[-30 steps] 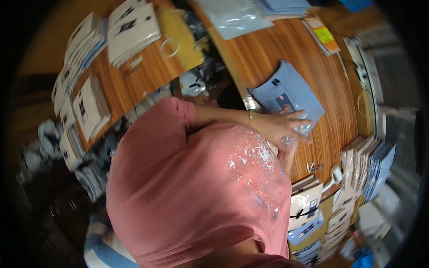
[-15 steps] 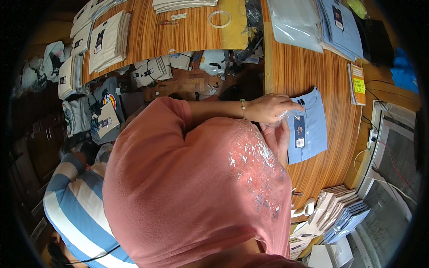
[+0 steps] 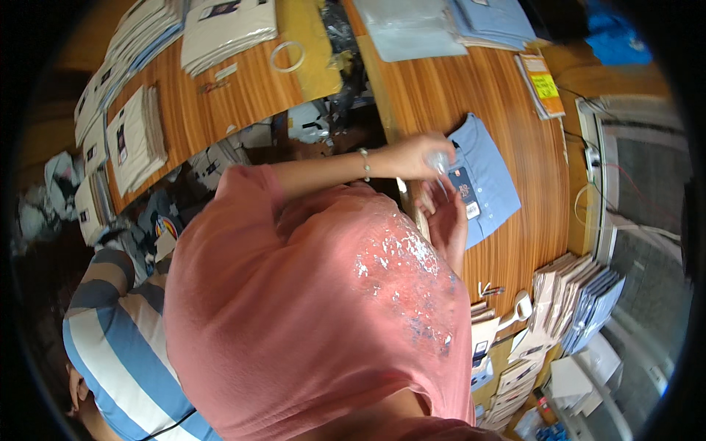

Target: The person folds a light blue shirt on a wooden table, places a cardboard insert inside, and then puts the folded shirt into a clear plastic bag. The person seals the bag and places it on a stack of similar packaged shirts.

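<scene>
A folded light blue shirt [image 3: 489, 180] lies on the wooden table with its buttons up and a dark hang tag [image 3: 463, 192] on its front. At its collar end, my left hand [image 3: 413, 156], wearing a bead bracelet, is closed around a clear, shiny plastic piece [image 3: 439, 160], whose exact kind I cannot make out. A thin clear strip seems to hang from it towards my right hand [image 3: 447, 224]. That hand is beside the shirt's near edge, palm up, its fingers loosely curled and apart.
Clear plastic bags [image 3: 408, 29] and blue shirts [image 3: 491, 22] lie at the far end. Cream packed shirts [image 3: 136, 136] cover the left table, with a tape roll [image 3: 287, 56]. A tape dispenser [image 3: 517, 312] and stacked shirts [image 3: 559, 294] are near right. Someone in stripes [image 3: 132, 345] is lower left.
My left hand has drawn the clear plastic piece from the shirt's collar towards me. My right hand's fingers have come apart below it. The whole view has turned and shifted.
</scene>
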The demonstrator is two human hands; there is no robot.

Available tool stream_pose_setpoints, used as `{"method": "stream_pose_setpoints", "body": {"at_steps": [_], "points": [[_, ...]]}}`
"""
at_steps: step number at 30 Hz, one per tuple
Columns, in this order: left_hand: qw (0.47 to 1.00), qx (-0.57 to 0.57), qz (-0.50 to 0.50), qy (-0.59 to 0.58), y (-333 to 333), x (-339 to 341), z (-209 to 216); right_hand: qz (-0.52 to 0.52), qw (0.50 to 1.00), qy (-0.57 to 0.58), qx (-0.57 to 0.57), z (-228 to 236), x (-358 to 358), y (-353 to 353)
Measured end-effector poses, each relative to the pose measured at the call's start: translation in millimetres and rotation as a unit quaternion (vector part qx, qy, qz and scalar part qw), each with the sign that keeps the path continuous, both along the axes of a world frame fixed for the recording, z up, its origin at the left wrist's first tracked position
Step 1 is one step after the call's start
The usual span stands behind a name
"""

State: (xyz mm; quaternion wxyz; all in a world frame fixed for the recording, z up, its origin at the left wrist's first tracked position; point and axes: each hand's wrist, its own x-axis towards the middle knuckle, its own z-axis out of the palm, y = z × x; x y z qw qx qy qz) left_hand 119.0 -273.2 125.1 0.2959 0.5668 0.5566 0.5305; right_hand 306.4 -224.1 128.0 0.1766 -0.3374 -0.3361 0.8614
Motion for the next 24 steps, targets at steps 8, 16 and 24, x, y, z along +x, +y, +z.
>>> {"method": "stream_pose_setpoints", "body": {"at_steps": [8, 16, 24], "points": [[0.885, -0.06, 0.113, -0.447, 24.5, -34.9, -0.2, -0.014, 0.979, -0.116, 0.168, 9.0, 5.6, 9.5], [0.864, -0.114, 0.079, -0.484, 39.7, -34.6, -7.9, -0.016, 0.967, -0.099, 0.233, -25.8, 7.8, -11.3], [0.797, -0.277, -0.035, -0.536, 38.2, 47.1, -16.7, -0.09, 0.669, -0.143, 0.724, 20.7, 9.7, -11.1]]}}
